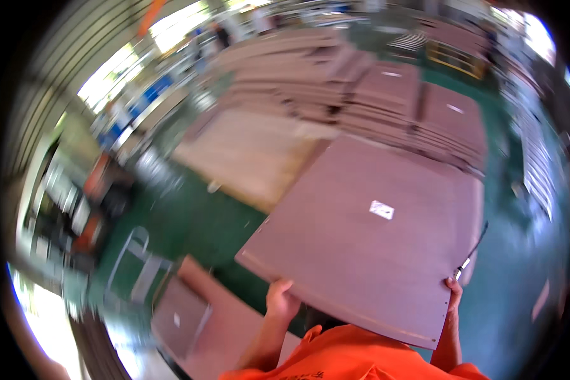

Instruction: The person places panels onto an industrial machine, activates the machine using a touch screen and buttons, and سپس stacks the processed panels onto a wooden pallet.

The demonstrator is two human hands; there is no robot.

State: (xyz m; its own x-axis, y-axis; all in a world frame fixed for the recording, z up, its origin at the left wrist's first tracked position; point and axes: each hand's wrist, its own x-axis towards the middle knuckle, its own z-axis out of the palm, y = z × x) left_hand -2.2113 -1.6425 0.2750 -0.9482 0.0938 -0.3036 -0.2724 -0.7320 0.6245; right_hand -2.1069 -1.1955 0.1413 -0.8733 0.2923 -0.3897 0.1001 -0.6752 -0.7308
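Note:
A large flat brownish-pink panel (335, 240) is held in front of my body, tilted across the view, with a small white label (382, 210) on its face. My left hand (282, 299) grips its near left edge, thumb on top and the other fingers hidden beneath. At the near right edge, my right hand (453, 292) is closed on the same panel. A thin black cable-like piece with a silver end (465, 263) stands out beside the right hand; whether it is fixed to the panel I cannot tell. Another panel's edge (475, 209) shows beyond it.
Stacks of similar panels (386, 85) stand ahead, beside a low pale wooden board (244, 145). Lower left, a smaller panel (177, 323) lies on a pinkish surface (234, 342), near a light metal frame (147, 275). An orange machine (101, 177) is left; a slatted rack (535, 171), right.

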